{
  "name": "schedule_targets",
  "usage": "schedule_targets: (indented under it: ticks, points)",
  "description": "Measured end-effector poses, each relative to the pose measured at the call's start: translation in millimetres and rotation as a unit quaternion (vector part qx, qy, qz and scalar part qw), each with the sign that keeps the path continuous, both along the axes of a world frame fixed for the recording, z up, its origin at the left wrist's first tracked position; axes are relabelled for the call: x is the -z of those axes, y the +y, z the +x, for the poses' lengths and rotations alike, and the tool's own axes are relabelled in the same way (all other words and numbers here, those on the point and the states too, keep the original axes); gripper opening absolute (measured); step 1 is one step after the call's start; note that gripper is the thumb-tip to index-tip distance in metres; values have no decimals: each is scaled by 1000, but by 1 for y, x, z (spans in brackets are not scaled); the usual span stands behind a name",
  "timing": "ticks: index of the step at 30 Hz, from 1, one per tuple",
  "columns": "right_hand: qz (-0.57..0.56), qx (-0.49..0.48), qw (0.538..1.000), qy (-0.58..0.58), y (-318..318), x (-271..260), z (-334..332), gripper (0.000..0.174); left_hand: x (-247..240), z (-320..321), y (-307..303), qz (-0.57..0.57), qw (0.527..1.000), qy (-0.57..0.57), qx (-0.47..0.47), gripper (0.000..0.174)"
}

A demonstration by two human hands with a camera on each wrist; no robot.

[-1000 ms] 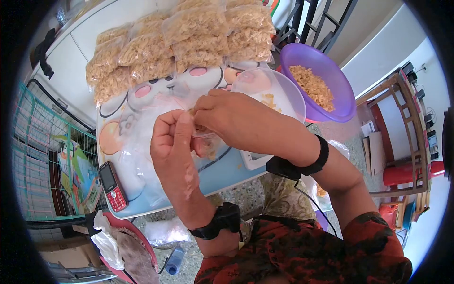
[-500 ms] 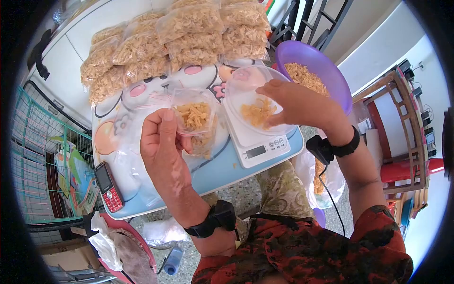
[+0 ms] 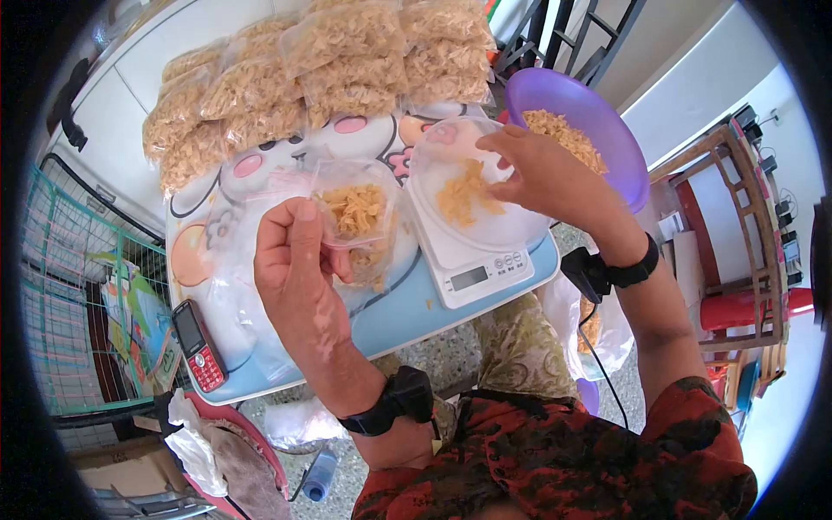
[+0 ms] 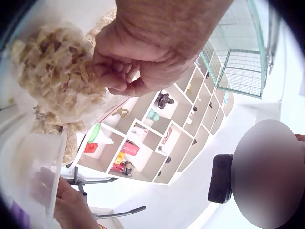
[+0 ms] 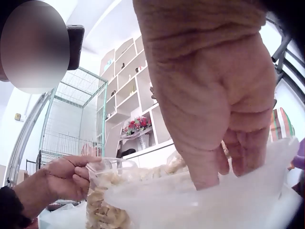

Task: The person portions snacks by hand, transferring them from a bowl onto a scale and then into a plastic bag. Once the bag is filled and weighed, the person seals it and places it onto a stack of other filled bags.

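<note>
My left hand (image 3: 299,269) grips a clear plastic bag (image 3: 374,264) at its mouth, where a clear stiff plastic rim (image 5: 123,163) sits. Pale yellow dried flakes (image 3: 354,210) fill the bag up to this rim. Over at the right, my right hand (image 3: 550,173) reaches into a translucent bowl (image 3: 433,156), fingers and thumb spread apart around a few loose flakes (image 3: 468,192). The bowl stands on a white digital scale (image 3: 485,282). In the right wrist view the bowl's wall hides some of my right fingertips.
Filled bags (image 3: 347,52) of flakes are stacked along the table's back. A purple basin (image 3: 620,130) with more flakes stands beyond the bowl. Empty plastic bags (image 3: 251,286) lie under my left arm, near a red phone (image 3: 201,345) at the table's left edge.
My right hand has left the bag's mouth and moved right to the bowl, where the flakes now lie more spread out. The left hand keeps its hold on the bag.
</note>
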State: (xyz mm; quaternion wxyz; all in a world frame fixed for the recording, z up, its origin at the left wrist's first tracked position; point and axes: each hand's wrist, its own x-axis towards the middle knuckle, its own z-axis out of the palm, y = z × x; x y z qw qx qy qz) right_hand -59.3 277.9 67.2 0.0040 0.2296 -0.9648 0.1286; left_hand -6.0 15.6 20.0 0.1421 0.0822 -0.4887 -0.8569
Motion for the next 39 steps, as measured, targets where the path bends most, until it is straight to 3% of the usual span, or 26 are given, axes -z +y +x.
schedule_targets:
  ticks: [5, 11, 14, 17, 20, 29, 35, 37, 39]
  points:
    - [55, 18, 998, -23, -3, 13, 3, 47, 1, 0, 2, 4, 1000, 3, 6, 15]
    - [-108, 79, 984, -119, -17, 0, 1, 52, -1, 2, 0, 0, 1000, -1, -4, 15]
    - [-35, -53, 998, 27, -8, 16, 6, 55, -1, 1, 0, 6, 1000, 5, 8, 15]
    - [-29, -27, 999, -33, -18, 12, 11, 56, -2, 1, 2, 5, 1000, 2, 13, 15]
    - [10, -51, 999, 1, -20, 20, 5, 50, -3, 1, 2, 9, 1000, -4, 11, 16]
    - [-19, -80, 997, 1, -19, 26, -4, 10, 1, 0, 2, 0, 1000, 7, 16, 17]
    - [-135, -62, 989, 2, -10, 23, -8, 11, 0, 1, 3, 13, 1000, 6, 15, 17]
    - [-225, 32, 971, -79, -10, 13, -7, 12, -2, 2, 3, 13, 1000, -1, 12, 16]
    - [-341, 86, 923, -158, -3, 11, -9, 13, -5, 4, 3, 33, 999, 14, 16, 16]
